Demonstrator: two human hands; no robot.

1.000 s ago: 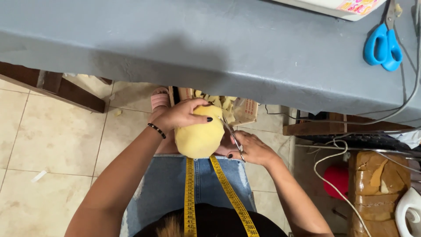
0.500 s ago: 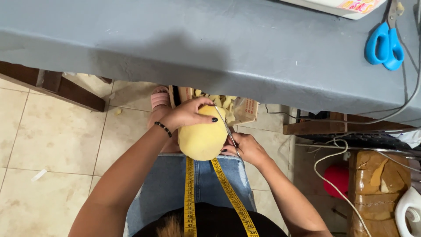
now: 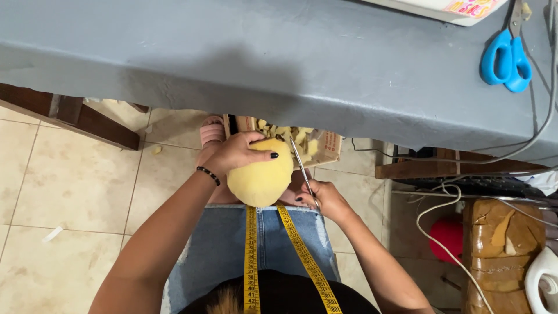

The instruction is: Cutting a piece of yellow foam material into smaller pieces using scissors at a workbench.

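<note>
A home sewing or craft workroom: a grey counter point(image 3: 279, 64) carries blue-handled scissors point(image 3: 504, 55), a yellow measuring tape point(image 3: 251, 256) hangs from the person's neck, cables point(image 3: 442, 232) trail over the beige tiled floor point(image 3: 70, 192), and a box of foam offcuts point(image 3: 302, 139) sits underneath.

The yellow foam ball point(image 3: 260, 181) looks soft and matt, the scissors point(image 3: 303, 168) beside it bare shiny metal, the tabletop point(image 3: 261, 64) dull grey paint, the floor point(image 3: 70, 192) smooth beige tile, the shorts point(image 3: 273, 244) frayed denim.

Blue-handled scissors point(image 3: 504, 61) lie on the grey table point(image 3: 279, 64); a yellow tape measure point(image 3: 251, 256) hangs below.
</note>
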